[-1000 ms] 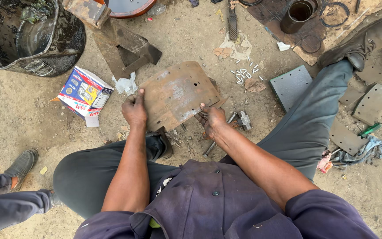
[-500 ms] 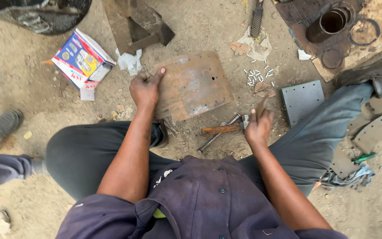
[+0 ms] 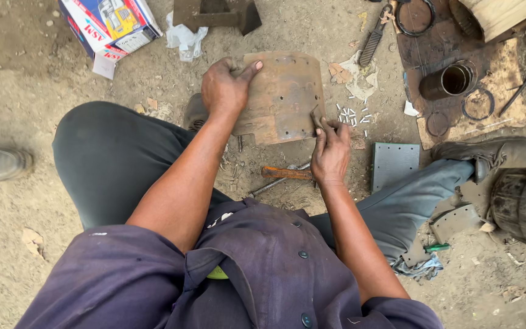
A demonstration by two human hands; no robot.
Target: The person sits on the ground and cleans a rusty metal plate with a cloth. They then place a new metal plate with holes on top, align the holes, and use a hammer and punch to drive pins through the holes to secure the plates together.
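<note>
left hand (image 3: 226, 88) grips brake shoe (image 3: 284, 97) edge to steady it | right hand (image 3: 330, 149) pinches small piece at its rim | rivets (image 3: 351, 116) near

I am seeing a person wearing a dark purple buttoned shirt with short sleeves and grey trousers. A worn brown boot (image 3: 506, 152) is covering one foot, possibly leather.

Single view: the head camera looks steeply down from close above the seated person's chest toward sandy ground (image 3: 44, 201). Both forearms run up from the lower frame to centre. There is no second view to share any part.
</note>
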